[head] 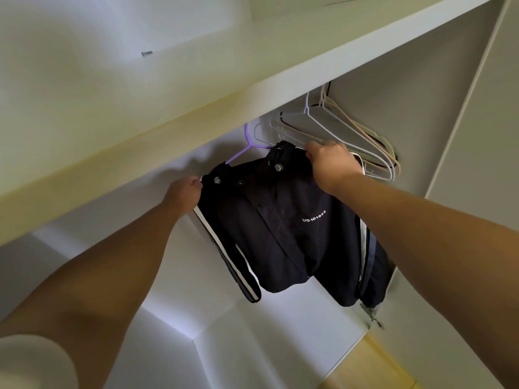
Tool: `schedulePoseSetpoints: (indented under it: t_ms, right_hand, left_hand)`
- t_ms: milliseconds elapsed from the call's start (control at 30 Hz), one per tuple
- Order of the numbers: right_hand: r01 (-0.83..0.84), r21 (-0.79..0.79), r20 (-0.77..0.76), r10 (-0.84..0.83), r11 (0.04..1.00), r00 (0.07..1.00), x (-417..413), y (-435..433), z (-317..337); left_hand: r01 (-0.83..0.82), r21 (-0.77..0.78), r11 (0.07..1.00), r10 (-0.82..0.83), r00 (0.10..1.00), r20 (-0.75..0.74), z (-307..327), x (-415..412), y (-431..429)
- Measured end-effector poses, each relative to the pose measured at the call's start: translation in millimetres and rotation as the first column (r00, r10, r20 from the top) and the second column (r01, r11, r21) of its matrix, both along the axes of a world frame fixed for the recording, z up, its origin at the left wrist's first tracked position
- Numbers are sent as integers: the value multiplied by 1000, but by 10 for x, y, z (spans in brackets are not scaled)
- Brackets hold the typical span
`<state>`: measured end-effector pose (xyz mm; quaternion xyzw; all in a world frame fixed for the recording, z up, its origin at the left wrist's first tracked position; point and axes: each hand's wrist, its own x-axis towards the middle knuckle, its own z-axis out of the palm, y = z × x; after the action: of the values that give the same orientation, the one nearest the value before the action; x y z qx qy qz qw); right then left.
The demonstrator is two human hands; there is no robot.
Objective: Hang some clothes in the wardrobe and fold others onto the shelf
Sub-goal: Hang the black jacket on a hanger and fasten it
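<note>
Jacket (280,220), dark with white sleeve stripes, sits on a purple hanger (238,154) inside the wardrobe, just under the shelf (280,88). The left hand (185,192) pinches its left shoulder. The right hand (328,161) grips its right shoulder beside the collar. Empty hangers (307,110) hang just right.

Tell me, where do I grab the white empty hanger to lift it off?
Pinch the white hanger at its neck, just under the hook, reaching up from below in front. Its arms slope away, bunched with the beige hangers, while the neck stands apart.
</note>
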<state>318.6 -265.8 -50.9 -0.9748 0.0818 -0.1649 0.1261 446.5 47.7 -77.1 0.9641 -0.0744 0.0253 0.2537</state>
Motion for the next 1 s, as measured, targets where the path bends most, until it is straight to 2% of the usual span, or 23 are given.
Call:
schedulePoseSetpoints:
  t_ms: [67, 200, 267, 367, 500, 700, 867, 1000]
  right_hand:
    - [-3, -22, -32, 2, 1000, 999, -27, -23, 42]
    - [24, -54, -116, -30, 998, 993, -108, -128, 93]
    - [46, -82, -180, -60, 996, 982, -185, -166, 78]
    - [-40, -72, -243, 21, 997, 970, -327, -89, 71]
    - [-236, 80, -297, 249, 968, 922, -583, 236, 90]
    - [-440, 313, -264, 522, 842, 811, -828, 1062, 27]
    - [-619, 299, -211, 683, 726, 699, -988, 1899, -103]
    - [-734, 224, -226, 767, 641, 600, -1211, 2477, -151]
  left_hand:
    - [-7, 35, 999, 7, 1000, -15, 89, -58, -175]
    - [192, -140, 971, -155, 959, 235, 345, -340, -772]
    - [239, -212, 948, -168, 937, 305, 454, -499, -1109]
    - [89, -254, 963, -8, 952, 306, 550, -574, -1369]
    - [-30, -304, 952, 130, 940, 316, 532, -571, -1168]
    - [-116, -384, 916, 252, 910, 328, 534, -937, -375]
    - [-301, -306, 903, 399, 852, 340, 579, -1338, 466]
    - [-438, -241, 866, 498, 800, 336, 656, -1602, 1028]
